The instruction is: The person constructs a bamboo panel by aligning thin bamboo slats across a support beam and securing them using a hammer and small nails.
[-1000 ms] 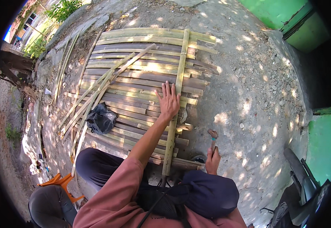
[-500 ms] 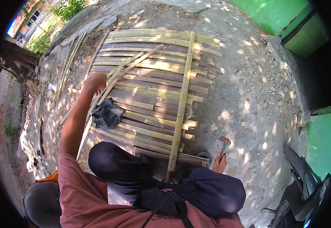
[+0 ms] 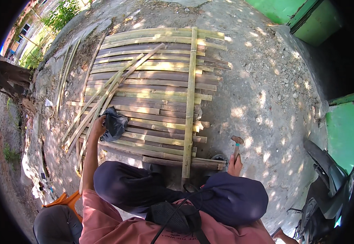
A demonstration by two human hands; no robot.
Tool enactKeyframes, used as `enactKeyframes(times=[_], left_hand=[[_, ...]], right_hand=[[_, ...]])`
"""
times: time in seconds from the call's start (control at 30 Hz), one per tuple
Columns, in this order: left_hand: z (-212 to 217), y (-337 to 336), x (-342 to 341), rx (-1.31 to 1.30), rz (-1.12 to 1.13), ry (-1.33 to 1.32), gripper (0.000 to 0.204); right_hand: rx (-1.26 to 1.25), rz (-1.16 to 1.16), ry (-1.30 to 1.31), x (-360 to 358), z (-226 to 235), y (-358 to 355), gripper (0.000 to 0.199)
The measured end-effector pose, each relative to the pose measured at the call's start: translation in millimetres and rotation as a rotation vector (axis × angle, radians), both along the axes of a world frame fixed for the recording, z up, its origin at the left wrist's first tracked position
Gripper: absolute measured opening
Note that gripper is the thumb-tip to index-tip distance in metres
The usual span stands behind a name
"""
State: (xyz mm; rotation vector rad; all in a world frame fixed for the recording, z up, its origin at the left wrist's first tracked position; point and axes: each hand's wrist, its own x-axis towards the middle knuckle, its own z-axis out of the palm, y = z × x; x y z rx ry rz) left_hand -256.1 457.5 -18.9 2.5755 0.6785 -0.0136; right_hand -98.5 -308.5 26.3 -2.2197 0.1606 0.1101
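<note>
Pretty tight spot on the near-left corner of the bamboo panel: the left hand is reaching right up against a black plastic bag, with loose bamboo strips lying slanted across that left edge, so anything sliding in from that side is running into them. The upright cross pole is cutting the panel in two. Off the right edge it's open gravel ground, where the right hand is gripping a hammer. The knees are crowding the near edge.
</note>
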Motion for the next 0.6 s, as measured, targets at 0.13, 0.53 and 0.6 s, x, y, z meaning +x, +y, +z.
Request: enactKeyframes(times=[0.13,0.53,0.6], left_hand=[[-17.6,-22.9,12.7,-0.173,0.126,-0.143,0.04],[-17.6,-64.2,27.2,-0.381,0.251,-0.362,0.031],[-15.7,-65.9,25.8,-0.305,0.301,-0.339,0.035]], right_hand=[[-0.01,0.009,0.044,-0.6,1.0,-8.1,0.031],[0.002,-0.006,0.05,-5.6,2.9,-7.7,0.031],[-0.02,0.006,0.032,-5.5,7.9,-5.8,0.031]])
